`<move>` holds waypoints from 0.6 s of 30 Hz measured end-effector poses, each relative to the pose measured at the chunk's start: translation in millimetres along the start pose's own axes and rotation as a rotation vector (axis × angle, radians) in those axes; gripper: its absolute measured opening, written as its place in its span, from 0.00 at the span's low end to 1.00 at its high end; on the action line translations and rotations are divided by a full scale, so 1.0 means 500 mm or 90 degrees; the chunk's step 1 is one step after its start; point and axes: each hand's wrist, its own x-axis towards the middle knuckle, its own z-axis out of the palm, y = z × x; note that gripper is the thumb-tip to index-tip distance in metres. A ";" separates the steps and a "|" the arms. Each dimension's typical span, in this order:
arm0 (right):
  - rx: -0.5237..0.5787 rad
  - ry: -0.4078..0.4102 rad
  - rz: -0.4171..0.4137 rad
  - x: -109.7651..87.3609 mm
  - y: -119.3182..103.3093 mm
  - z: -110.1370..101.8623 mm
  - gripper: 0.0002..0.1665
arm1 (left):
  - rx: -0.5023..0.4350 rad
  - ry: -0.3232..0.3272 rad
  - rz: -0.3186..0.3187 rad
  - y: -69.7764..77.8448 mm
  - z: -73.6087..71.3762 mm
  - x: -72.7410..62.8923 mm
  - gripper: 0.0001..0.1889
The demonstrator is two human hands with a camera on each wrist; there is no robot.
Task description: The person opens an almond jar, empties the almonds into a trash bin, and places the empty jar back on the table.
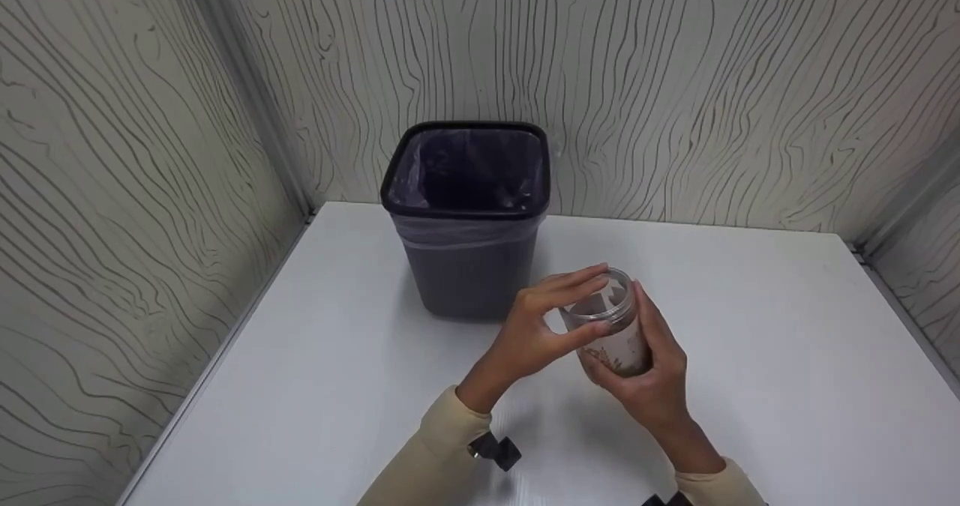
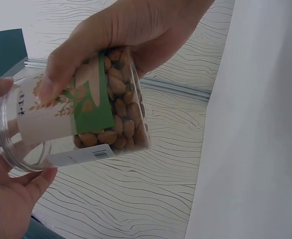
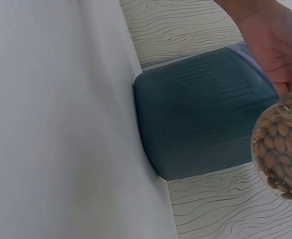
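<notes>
A clear plastic jar (image 1: 619, 350) is tilted above the table, held by both hands. Its label has leaf prints and a green patch (image 2: 93, 117), and brown almonds (image 2: 118, 107) show through its lower part. My right hand (image 1: 660, 382) grips the jar's body from the right, thumb across the label. My left hand (image 1: 534, 330) grips the threaded neck (image 2: 9, 137) from the left, thumb on the near side and fingers over the far side. In the right wrist view the jar's round bottom faces the camera, packed with almonds (image 3: 282, 154).
Behind and left of the jar, a dark grey bin (image 1: 469, 277) stands on the white table (image 1: 337, 416). A clear bag (image 1: 465, 230) lines it and folds over its rim. Panels with a wood-grain pattern (image 1: 637, 79) enclose the table at the back and sides.
</notes>
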 end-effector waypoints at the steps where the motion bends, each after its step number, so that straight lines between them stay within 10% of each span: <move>1: -0.005 0.001 -0.001 -0.003 0.006 0.000 0.57 | 0.001 0.002 -0.001 0.000 0.001 0.000 0.26; 18: -0.053 0.018 -0.026 -0.030 0.063 0.001 0.57 | 0.061 0.065 -0.037 0.034 0.020 -0.004 0.26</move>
